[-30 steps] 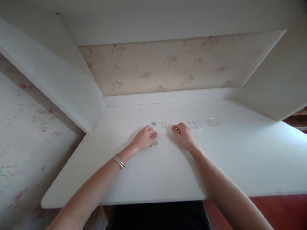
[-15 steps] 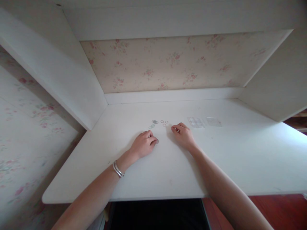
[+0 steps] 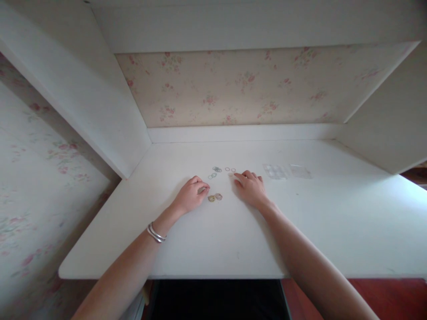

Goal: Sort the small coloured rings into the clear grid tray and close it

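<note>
Several thin rings lie on the white desk top in small groups. My left hand (image 3: 191, 195) rests left of a gold-coloured ring cluster (image 3: 211, 198) and a pinkish ring cluster (image 3: 219, 196). Its thumb and forefinger meet in a pinch; whether anything is between them is too small to tell. With the forefinger stretched out, my right hand (image 3: 251, 188) reaches the edge of a pale gold ring (image 3: 230, 174). Its thumb is apart from that finger. Farther back are a dark grey ring cluster (image 3: 217, 169), two greenish rings (image 3: 212, 176) and two single rings (image 3: 227, 169).
Two clear plastic bags (image 3: 275, 171) (image 3: 300, 171) lie flat to the right of my right hand. Side panels and a low back ledge (image 3: 247, 133) bound the white desk (image 3: 187, 253). A dark surface (image 3: 216, 300) shows below its front edge.
My left hand has moved left, uncovering the gold-coloured cluster beside the pinkish one. My right hand has shifted slightly, its forefinger now stretched towards the pale gold ring. The view has moved a little.
</note>
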### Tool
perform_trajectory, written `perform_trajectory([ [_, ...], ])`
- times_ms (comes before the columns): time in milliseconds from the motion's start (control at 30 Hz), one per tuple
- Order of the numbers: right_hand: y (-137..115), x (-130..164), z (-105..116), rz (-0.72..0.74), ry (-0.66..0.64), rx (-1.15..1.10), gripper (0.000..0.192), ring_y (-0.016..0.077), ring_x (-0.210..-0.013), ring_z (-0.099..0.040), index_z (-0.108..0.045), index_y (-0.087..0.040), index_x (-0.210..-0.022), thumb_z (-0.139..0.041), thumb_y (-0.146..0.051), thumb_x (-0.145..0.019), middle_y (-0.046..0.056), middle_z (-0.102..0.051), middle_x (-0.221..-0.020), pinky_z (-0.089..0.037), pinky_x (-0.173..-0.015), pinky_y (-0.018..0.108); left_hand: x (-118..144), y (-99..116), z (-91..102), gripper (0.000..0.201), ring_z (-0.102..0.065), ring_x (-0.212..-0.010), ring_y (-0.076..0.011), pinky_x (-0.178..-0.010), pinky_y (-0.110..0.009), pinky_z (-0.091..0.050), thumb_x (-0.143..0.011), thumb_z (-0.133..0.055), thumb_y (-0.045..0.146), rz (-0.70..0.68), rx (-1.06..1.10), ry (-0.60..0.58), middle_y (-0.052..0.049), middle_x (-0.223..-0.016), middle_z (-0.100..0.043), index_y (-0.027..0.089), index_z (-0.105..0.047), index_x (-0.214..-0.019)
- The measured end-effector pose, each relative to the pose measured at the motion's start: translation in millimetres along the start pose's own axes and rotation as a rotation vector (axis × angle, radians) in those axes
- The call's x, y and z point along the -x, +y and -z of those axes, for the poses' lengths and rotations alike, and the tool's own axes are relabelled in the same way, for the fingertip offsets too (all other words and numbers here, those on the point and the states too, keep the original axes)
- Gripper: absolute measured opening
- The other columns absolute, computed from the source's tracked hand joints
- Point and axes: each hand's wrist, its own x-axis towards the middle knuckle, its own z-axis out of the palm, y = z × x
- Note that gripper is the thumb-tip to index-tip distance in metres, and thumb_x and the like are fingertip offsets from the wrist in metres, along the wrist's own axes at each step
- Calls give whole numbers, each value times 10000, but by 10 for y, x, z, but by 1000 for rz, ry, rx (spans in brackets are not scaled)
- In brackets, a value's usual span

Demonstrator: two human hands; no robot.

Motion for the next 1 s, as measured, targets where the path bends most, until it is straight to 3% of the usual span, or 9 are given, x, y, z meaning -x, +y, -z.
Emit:
perform_trajectory([
  [100, -76, -62, -35, 11, -26, 37, 318, 242, -902, -499, -590, -312, -1168, -444, -336, -886, 88, -580, -986, -313, -793, 395, 6, -49, -15, 223, -573, -885, -146, -857, -260, -442, -858, -480, 286, 19, 20, -14, -34, -903, -592, 214, -684, -909],
  [367, -70, -50, -42, 20, -118, -23, 241, 220, -879, -518, -674, -231, -876, -434, -257, -889, 81, -594, -928, -322, -736, 337, 9, -104, -132, 225, -592, -810, -131, -785, -242, -463, -850, -477, 283, 103, 60, -73, -25, -901, -612, 215, -691, -875],
  [600, -112, 59, -18, 83, -151, 40, 237, 217, -872, -523, -626, -199, -895, -393, -241, -916, 91, -581, -930, -329, -723, 330, 38, -121, -171, 233, -593, -797, -125, -767, -236, -460, -853, -470, 303, 104, 46, -54, -17, -915, -614, 229, -689, -876],
  [867, -381, 173, 18, 252, -102, -264, 215, 175, -865, -524, -598, -197, -908, -394, -263, -928, 66, -574, -914, -373, -767, 293, 11, -142, -142, 254, -593, -824, -140, -779, -251, -466, -855, -455, 327, 167, 115, -53, -25, -927, -625, 220, -682, -895],
  [1000, -527, 210, 23, 289, -139, -273, 208, 166, -862, -525, -598, -205, -899, -399, -256, -930, 51, -571, -910, -369, -788, 295, 18, -134, -137, 249, -585, -819, -135, -769, -242, -460, -855, -458, 330, 159, 116, -58, -23, -924, -623, 224, -681, -885],
])
